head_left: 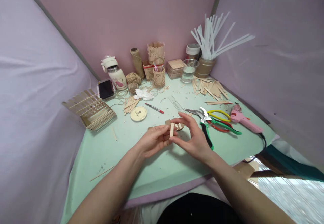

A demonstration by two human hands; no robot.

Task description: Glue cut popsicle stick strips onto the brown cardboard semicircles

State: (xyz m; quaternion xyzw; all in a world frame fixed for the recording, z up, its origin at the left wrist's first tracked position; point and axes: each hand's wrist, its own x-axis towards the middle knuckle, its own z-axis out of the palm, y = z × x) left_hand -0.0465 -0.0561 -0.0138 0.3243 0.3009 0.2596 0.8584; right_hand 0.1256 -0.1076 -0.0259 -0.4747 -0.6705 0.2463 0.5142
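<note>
A short, pale piece of craft stick point(172, 130) stands nearly upright between the thumb and index finger of my right hand point(194, 137), which pinches it at its ends. My left hand point(155, 141) is closed right beside it, palm partly up, thumb over curled fingers; what it grips is hidden. Behind my fingertips is a flat brown piece with pale stripes point(180, 126), partly covered, and I cannot tell whether it is held or lies on the table. A round cream lid point(138, 114) and a red pen point(154, 108) lie beyond my left hand.
Pruning shears point(205, 117), yellow-handled pliers point(219, 112) and a pink glue gun point(245, 121) lie to the right. A clear ruler point(176, 103) is ahead. Craft sticks point(210, 88), a water cup point(189, 72), and twine point(133, 78) are at the back; a slatted stick basket point(92, 110) stands left.
</note>
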